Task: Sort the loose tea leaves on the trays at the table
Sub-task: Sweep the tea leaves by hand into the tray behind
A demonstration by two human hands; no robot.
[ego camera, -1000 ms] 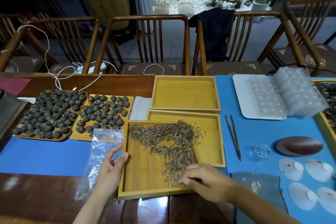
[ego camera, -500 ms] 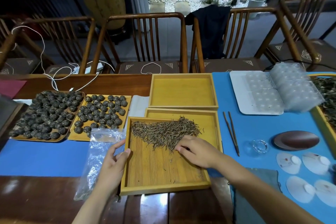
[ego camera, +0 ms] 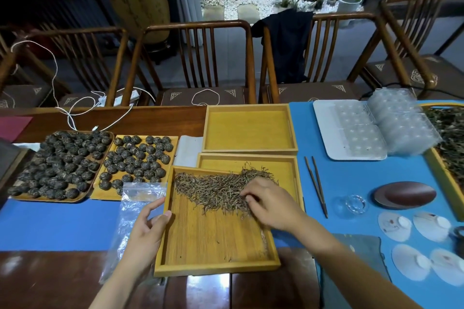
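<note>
A yellow wooden tray point(ego camera: 216, 246) lies in front of me, tilted over the edge of a second tray point(ego camera: 288, 170) behind it. Loose brown tea leaves point(ego camera: 213, 189) are heaped across the front tray's far half. My right hand point(ego camera: 271, 202) rests on the right end of the heap, its curled fingertips in the leaves. My left hand point(ego camera: 148, 227) holds the tray's left rim, thumb on top of the edge. A third, empty tray point(ego camera: 251, 130) stands further back.
A clear plastic bag point(ego camera: 133, 208) lies under my left hand. Two trays of rolled tea balls point(ego camera: 75, 160) sit at the left. To the right are wooden tweezers point(ego camera: 316, 185), a glass dish point(ego camera: 352, 204), a dark saucer point(ego camera: 404, 194), white plastic moulds point(ego camera: 351, 130) and another leaf tray point(ego camera: 449, 148).
My right hand swept the leaves from the tray's near right up into a heap at the far half and now rests on that heap. My left hand stayed on the rim.
</note>
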